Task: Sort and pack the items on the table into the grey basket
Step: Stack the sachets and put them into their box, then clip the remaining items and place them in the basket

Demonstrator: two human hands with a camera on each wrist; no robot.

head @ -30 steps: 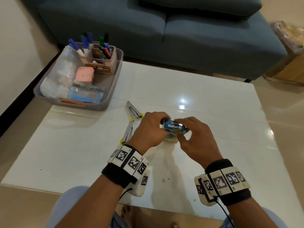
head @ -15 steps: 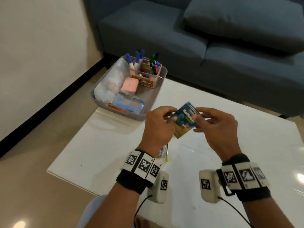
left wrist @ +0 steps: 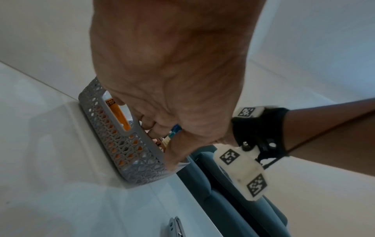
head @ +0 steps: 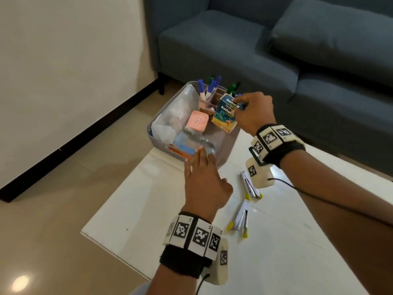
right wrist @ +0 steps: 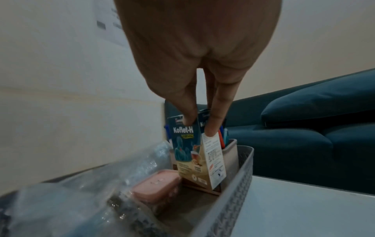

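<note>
The grey basket stands at the table's far left corner. My right hand pinches the top of a blue and cream Koflet-H box. It holds the box upright and slightly tilted over the basket's right side, in front of the pen holder. My left hand rests on the basket's near rim with its fingers stretched out and holds nothing. Two silver tools with yellow tips lie on the table to the right of the left hand.
Inside the basket lie a pink case, clear plastic bags, a blue packet and markers in the holder. The white table ends just left of the basket. A blue-grey sofa stands behind it.
Both hands lifted the box off the table. The right hand alone then carried it over the basket, while the left hand let go and moved to the basket's near rim.
</note>
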